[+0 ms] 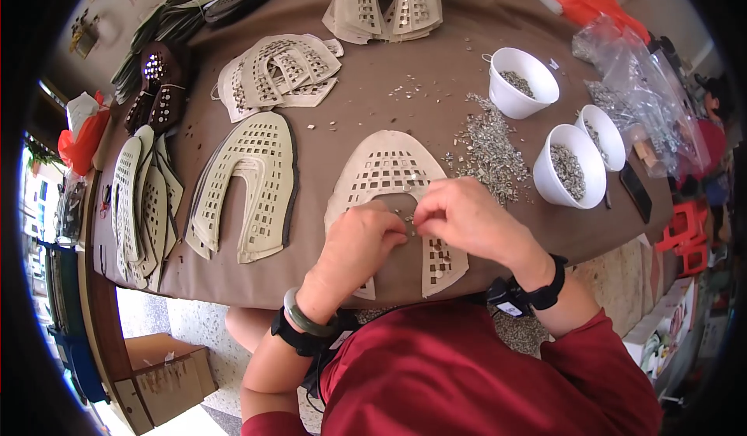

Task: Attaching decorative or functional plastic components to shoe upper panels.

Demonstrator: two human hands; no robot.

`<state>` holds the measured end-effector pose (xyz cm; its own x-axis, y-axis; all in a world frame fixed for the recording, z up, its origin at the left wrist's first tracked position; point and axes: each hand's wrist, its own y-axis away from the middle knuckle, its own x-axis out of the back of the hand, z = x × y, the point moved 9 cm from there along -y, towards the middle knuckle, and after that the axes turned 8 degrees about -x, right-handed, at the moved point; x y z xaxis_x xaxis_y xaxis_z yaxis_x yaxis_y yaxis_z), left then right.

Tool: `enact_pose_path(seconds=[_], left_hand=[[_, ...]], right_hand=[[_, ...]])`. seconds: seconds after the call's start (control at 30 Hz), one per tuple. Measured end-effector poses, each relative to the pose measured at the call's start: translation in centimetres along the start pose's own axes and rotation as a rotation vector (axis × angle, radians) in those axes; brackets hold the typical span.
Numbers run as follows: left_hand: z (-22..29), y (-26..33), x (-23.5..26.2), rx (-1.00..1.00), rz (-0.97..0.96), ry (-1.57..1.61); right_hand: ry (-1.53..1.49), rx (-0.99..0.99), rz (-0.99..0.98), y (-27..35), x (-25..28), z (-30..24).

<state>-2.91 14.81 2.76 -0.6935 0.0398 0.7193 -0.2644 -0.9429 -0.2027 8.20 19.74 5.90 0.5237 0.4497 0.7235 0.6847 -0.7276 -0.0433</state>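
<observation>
A beige U-shaped shoe upper [389, 152] with rows of square holes lies flat on the brown-covered table, its two legs toward me. Over its left leg rests my left hand [362, 238], thumb and fingers pinched together. My right hand [467, 218] is bent over the right leg, its fingertips also closed in a pinch. Whatever sits between the fingertips of either hand is too small or hidden to name. A few small shiny metal pieces [406, 214] lie in the gap between the hands. Some holes in the right leg [437, 265] show metallic pieces.
Loose metal pieces [494, 152] spread right of the upper. White cups of such pieces [554, 191] stand beyond, near a dark phone [636, 192] and a clear plastic bag [646, 86]. Stacked pale uppers [261, 136] lie left; more [385, 16] stand at the back.
</observation>
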Motion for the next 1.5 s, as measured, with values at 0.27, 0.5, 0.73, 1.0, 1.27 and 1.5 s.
enact_pose_path(seconds=[0.27, 0.5, 0.73, 1.0, 1.27, 1.5], left_hand=[[1.4, 2.3, 2.5, -0.005, 0.109, -0.114], [-1.3, 9.9, 4.8, 0.267, 0.192, 0.041], [-1.0, 10.4, 4.2, 0.253, 0.281, 0.036], [-1.2, 10.6, 4.2, 0.309, 0.263, 0.075], [-2.4, 10.3, 4.3, 0.412, 0.239, 0.139], [-3.9, 9.6, 4.5, 0.468, 0.101, 0.147]], right_hand=[[0.217, 0.026, 0.022, 0.8, -3.0, -0.3], [0.330, 0.130, 0.107, 1.6, -3.5, -1.2], [0.186, 0.022, 0.111, 1.5, -3.2, -0.5], [0.164, 0.001, 0.087, 1.5, -3.2, -0.3], [0.145, -0.004, 0.060, 1.2, -3.0, -0.3], [0.138, -0.015, 0.098, 1.3, -2.7, -0.5]])
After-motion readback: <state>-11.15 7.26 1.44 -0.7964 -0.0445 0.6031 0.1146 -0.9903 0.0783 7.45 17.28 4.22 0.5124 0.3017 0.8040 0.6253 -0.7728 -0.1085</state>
